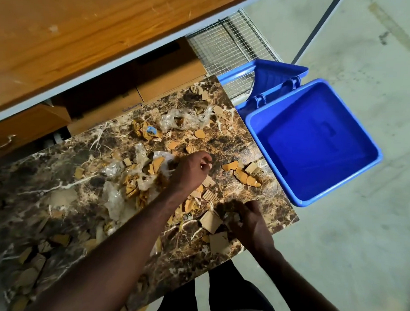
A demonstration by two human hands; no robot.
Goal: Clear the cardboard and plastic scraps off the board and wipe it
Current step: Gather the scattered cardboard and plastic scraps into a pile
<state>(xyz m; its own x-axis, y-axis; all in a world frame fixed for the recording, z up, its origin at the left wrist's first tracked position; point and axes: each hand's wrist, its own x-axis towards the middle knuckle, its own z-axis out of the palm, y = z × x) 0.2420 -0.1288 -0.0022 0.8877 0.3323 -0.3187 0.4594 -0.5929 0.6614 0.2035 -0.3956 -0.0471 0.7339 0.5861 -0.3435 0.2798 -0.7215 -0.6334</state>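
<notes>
Cardboard and plastic scraps (136,187) lay strewn over the marbled board (258,139), the left hand (191,169) curled in a grip on crumpled plastic, the right hand (248,224) closed on cardboard pieces, apparently gathered toward the open blue bin (373,160) set beside the board's edge.

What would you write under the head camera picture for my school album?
Left hand grips crumpled plastic and right hand gathers cardboard scraps on the marble-patterned board beside an open blue bin.
</notes>
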